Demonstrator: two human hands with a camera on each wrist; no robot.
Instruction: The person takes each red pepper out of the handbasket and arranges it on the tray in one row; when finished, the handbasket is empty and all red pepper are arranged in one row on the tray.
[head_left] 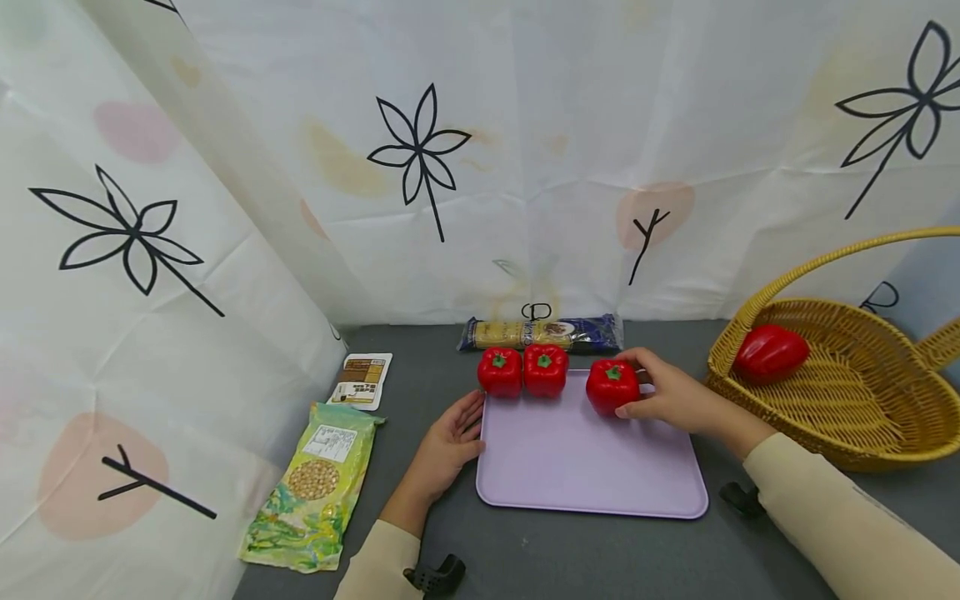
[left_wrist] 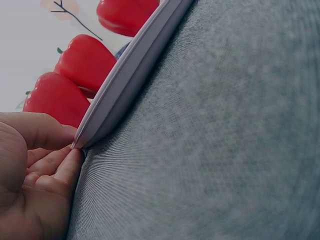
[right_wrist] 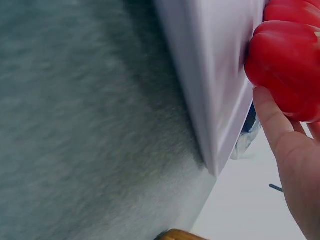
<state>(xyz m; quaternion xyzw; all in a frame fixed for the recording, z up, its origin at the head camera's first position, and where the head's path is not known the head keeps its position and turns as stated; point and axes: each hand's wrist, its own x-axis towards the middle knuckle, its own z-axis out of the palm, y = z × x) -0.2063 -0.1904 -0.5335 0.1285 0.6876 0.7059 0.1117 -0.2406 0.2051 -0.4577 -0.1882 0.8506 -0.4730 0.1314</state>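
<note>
A lilac tray point(head_left: 592, 467) lies on the grey table. At its left rim is my left hand point(head_left: 447, 442); in the left wrist view its thumb and fingertips point(left_wrist: 75, 156) meet at the tray's corner, pinching the edge. My right hand point(head_left: 660, 392) grips a red bell pepper point(head_left: 612, 387) over the tray's back right part, thumb in front and fingers behind. Two more red bell peppers, a left one point(head_left: 500, 372) and a middle one point(head_left: 546, 370), stand side by side at the tray's back left. In the right wrist view, a finger point(right_wrist: 270, 117) presses the pepper's side.
A yellow wicker basket point(head_left: 885, 442) with a red pepper point(head_left: 771, 354) inside stands at the right. Behind the tray lies a long noodle packet point(head_left: 540, 333). A green-yellow bag point(head_left: 315, 492) and a small brown-white packet point(head_left: 362, 381) lie at the left.
</note>
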